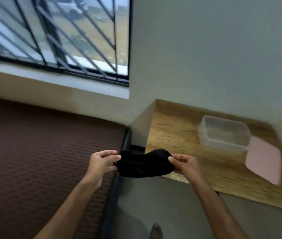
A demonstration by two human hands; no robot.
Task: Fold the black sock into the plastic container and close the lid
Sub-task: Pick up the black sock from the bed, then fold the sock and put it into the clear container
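Note:
A black sock [144, 163] hangs stretched in the air between my two hands, at the near left corner of a wooden table. My left hand [101, 161] pinches its left end and my right hand [185, 163] pinches its right end. A clear plastic container [223, 133] stands open on the table, to the right of and beyond the sock. Its pink lid [264, 163] lies flat on the table just right of the container, touching its near corner.
The wooden table [176, 128] sits against a grey wall. A brown mattress [42, 152] with a dark frame edge fills the left. A barred window [54, 35] is above it. Grey floor and a foot [156, 231] show below.

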